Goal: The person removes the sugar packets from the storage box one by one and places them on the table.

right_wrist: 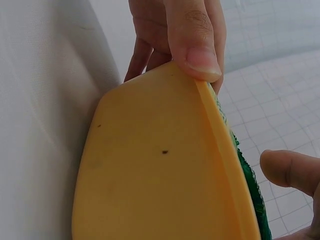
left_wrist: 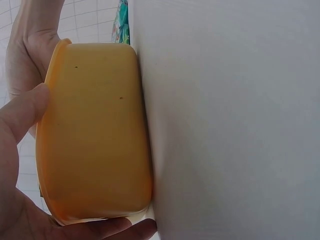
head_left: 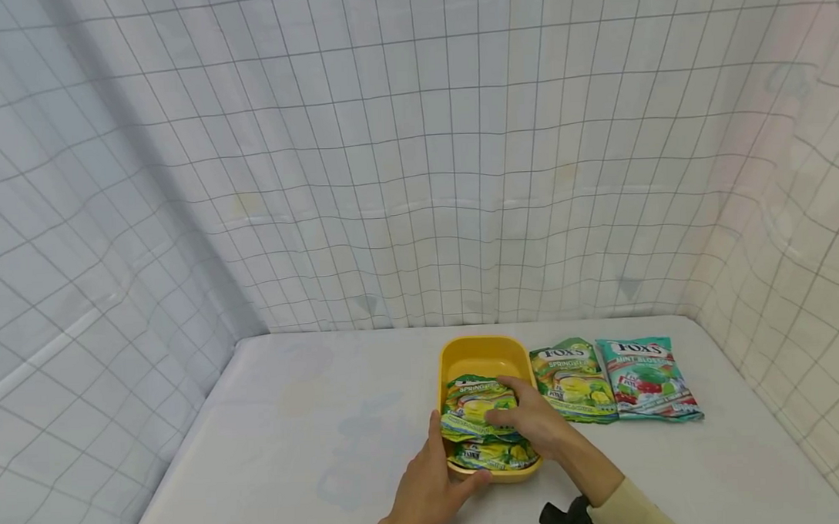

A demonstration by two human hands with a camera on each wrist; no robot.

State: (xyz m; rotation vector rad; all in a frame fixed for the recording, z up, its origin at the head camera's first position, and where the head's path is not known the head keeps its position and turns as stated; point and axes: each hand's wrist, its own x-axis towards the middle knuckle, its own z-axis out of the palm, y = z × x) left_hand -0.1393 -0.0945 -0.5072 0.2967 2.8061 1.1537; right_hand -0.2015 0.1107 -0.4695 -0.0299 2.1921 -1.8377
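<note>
Apparently, the left hand (head_left: 426, 485) gripped the yellow tub (head_left: 474, 360); the spread right hand (head_left: 538, 423) settled the Spring Tea packet (head_left: 469, 410), next needing flattening.

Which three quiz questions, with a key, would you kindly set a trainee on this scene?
1. How many packets lie on the table outside the yellow container?
2. True or false: the left hand is well apart from the container.
3. Where are the fingers of the right hand? A) beneath the container; B) over the container; C) beyond the container's far end.

Key: 1. Two. 2. False; it grips it. 3. B.
</note>
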